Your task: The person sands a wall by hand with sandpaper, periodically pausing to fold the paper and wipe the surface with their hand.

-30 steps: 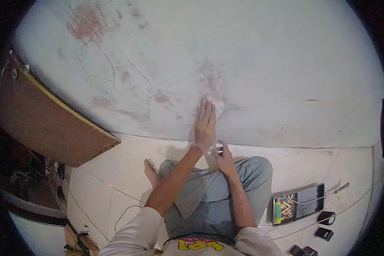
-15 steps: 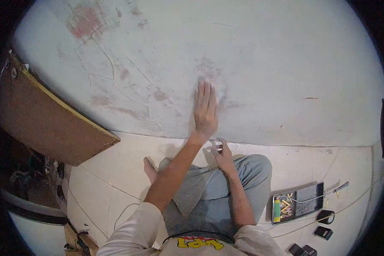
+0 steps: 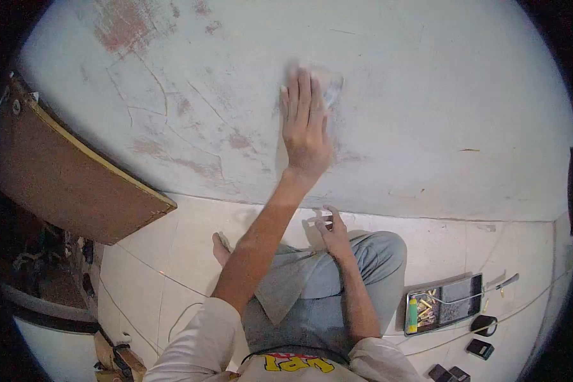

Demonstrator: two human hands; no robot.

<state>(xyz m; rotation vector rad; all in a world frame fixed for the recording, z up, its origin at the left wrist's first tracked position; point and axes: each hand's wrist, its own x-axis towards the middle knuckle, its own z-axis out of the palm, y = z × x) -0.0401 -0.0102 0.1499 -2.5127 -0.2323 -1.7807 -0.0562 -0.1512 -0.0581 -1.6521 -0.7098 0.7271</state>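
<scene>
My left hand (image 3: 304,121) is flat on the pale wall (image 3: 414,95), fingers stretched upward. Beneath the fingers it presses a thin, blurred sheet that looks like a piece of sandpaper (image 3: 333,86); one pale corner shows to the right of the fingertips, and the hand covers the rest. Reddish and grey worn marks surround this spot. Above my bent leg, close to the foot of the wall, my right hand (image 3: 335,232) hangs with its fingers apart and nothing in them.
A brown board (image 3: 83,165) leans at the left. On the tiled floor at the right lies a black tray (image 3: 444,304) of small brass-coloured parts, beside a roll of black tape (image 3: 484,325) and small black boxes (image 3: 480,348). Thin cables cross the floor.
My left hand has slid up the wall, and a corner of the sheet now shows beside its fingers. My right hand stays where it was.
</scene>
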